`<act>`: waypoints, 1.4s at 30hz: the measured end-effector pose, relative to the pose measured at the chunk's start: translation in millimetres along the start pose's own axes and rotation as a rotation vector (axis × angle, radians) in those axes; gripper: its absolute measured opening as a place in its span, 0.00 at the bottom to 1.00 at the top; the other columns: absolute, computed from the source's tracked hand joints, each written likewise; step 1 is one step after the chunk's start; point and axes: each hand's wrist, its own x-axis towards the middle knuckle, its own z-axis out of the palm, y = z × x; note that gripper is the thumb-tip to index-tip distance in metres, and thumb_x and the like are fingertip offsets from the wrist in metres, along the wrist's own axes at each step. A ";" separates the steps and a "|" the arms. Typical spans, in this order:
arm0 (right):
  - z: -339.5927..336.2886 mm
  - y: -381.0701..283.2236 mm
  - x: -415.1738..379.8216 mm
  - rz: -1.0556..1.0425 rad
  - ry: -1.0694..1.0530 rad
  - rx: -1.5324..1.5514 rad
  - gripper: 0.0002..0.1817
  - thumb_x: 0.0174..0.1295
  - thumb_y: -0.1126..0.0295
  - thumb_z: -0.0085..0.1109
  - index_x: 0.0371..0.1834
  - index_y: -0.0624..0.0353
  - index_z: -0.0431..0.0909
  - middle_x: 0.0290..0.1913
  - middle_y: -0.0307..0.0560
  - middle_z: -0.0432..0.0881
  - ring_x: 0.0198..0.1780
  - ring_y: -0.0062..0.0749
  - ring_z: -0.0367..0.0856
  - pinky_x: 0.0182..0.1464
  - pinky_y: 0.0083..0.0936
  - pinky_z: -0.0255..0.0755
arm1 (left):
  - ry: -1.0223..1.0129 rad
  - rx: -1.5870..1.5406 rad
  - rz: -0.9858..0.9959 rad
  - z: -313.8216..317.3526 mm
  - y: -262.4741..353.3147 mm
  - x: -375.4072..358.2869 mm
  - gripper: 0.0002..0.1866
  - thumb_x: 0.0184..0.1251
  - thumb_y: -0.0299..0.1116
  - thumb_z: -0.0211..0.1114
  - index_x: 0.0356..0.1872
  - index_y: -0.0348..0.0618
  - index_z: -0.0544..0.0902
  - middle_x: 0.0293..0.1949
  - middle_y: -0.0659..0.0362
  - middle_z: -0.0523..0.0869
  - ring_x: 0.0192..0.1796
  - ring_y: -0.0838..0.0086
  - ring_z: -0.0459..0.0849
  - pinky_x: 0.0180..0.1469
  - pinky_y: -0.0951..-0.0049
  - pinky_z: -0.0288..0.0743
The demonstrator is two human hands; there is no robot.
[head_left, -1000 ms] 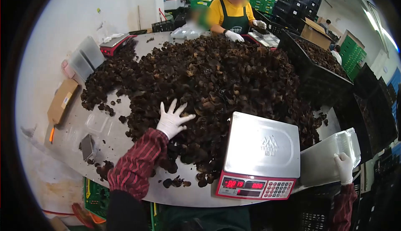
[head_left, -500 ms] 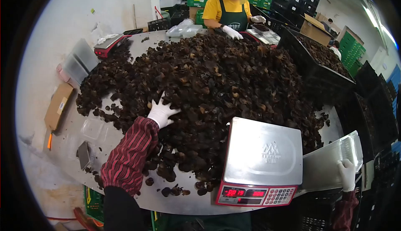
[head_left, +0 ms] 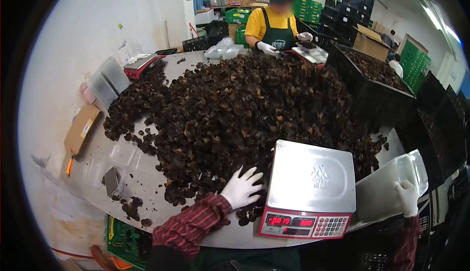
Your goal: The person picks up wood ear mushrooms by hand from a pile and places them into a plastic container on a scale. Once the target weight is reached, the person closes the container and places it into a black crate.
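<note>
A broad heap of dark wood ear mushrooms (head_left: pixel 245 109) covers the middle of the metal table. My left hand (head_left: pixel 242 187), in a white glove, lies with spread fingers on the heap's near edge, left of the scale. My right hand (head_left: pixel 406 197), also gloved, grips the near side of a nested stack of clear plastic boxes (head_left: pixel 379 187); its fingertips are partly hidden. Between my hands stands a red weighing scale (head_left: pixel 313 183) with a bare steel plate. Its red display is lit and appears to read -0.019.
Across the table a co-worker (head_left: pixel 271 26) in a yellow shirt stands by another scale (head_left: pixel 309 55). A black crate (head_left: pixel 367 89) of mushrooms is at the right. Clear boxes (head_left: pixel 107 81), a cardboard piece (head_left: pixel 82 130) and a grey block (head_left: pixel 111 182) lie left. A green crate (head_left: pixel 125 241) sits below.
My left hand has moved right and nearer to me across the heap, towards the scale. My right hand stays on the boxes. The view has shifted slightly.
</note>
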 end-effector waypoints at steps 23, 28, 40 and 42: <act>0.4 14.4 4.3 -0.008 -0.017 -0.007 0.15 0.61 0.68 0.62 0.21 0.66 0.74 0.18 0.34 0.69 0.24 0.15 0.64 0.27 0.21 0.60 | 0.238 0.054 -0.405 -34.5 -109.4 -16.1 0.18 0.51 0.33 0.70 0.46 0.53 0.82 0.47 0.59 0.80 0.52 0.61 0.78 0.54 0.60 0.70; 3.8 17.9 5.5 -0.011 -0.006 0.008 0.15 0.61 0.68 0.62 0.21 0.66 0.74 0.18 0.34 0.69 0.24 0.15 0.63 0.27 0.21 0.60 | 0.385 0.078 -0.518 -50.4 -113.6 -50.8 0.06 0.49 0.22 0.60 0.25 0.48 0.80 0.29 0.60 0.78 0.38 0.61 0.79 0.40 0.60 0.73; 1.2 11.4 4.3 0.056 -0.011 0.007 0.17 0.60 0.68 0.62 0.18 0.65 0.69 0.17 0.33 0.65 0.24 0.14 0.61 0.26 0.23 0.58 | 0.153 0.249 -0.443 -23.1 -110.7 7.0 0.15 0.55 0.50 0.68 0.27 0.49 0.85 0.28 0.62 0.81 0.39 0.66 0.78 0.46 0.64 0.67; 2.3 16.4 5.4 0.033 0.000 0.020 0.17 0.60 0.68 0.62 0.18 0.65 0.69 0.17 0.33 0.65 0.24 0.14 0.61 0.26 0.23 0.58 | 0.000 0.278 -0.511 -15.5 -109.9 0.8 0.17 0.52 0.52 0.70 0.25 0.49 0.85 0.30 0.62 0.82 0.42 0.66 0.78 0.46 0.63 0.67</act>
